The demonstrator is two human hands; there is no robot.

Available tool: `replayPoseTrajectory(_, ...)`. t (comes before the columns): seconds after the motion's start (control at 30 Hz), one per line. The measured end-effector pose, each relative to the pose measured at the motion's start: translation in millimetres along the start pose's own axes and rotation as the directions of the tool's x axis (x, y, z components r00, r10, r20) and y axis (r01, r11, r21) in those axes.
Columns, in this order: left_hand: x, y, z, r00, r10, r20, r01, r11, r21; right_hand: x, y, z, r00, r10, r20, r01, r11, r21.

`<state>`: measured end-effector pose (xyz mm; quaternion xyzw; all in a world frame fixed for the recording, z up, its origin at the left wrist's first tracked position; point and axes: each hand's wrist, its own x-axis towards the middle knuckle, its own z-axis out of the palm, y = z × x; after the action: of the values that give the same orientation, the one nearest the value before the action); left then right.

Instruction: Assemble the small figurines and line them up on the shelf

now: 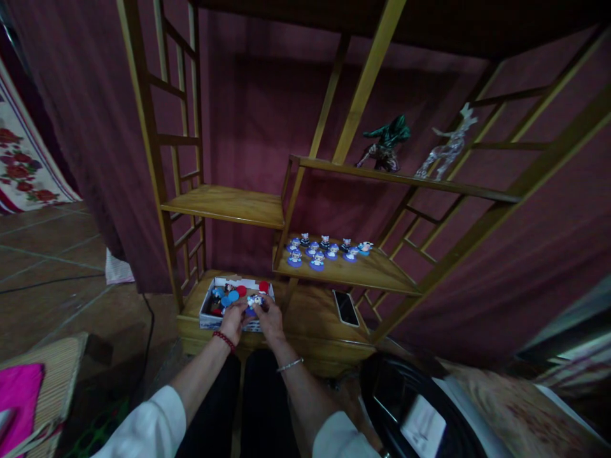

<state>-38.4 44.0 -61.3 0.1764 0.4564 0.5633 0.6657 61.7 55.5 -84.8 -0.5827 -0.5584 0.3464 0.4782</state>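
Both my hands meet over the front edge of a white cardboard box (206, 313) on the lowest shelf board. My left hand (233, 320) and my right hand (270, 317) together hold a small figurine on a blue base (254, 301). The box contains more small figures and round blue and red bases (233, 294). On the shelf above and to the right stand several matching figurines on blue bases (324, 249), set in two rows.
A wooden display rack (224, 205) stands against a dark red curtain. A phone (346, 308) lies on the lowest board. A green figure (386, 143) and a clear deer figure (446, 147) stand on the upper shelf. A black bin (405, 401) is at lower right.
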Motion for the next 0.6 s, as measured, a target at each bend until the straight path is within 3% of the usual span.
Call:
replayPoseTrajectory(0.27,-5,-3,-1,0.987,-0.066,0.147,0.084,0.99,-0.113,-1,-4,-11,1.0,0.007,-0.007,-0.006,0.994,0.106)
replayPoseTrajectory(0.47,-12,-8,1,0.956,0.022,0.292,0.025,0.987,-0.156,-1,-2,-18,1.0,0.017,-0.022,-0.013,0.98,0.2)
replayPoseTrajectory(0.6,-14,-12,3,0.945,0.055,0.324,0.003,0.984,-0.176,-2,-3,-22,0.998,0.045,-0.04,-0.036,0.975,0.219)
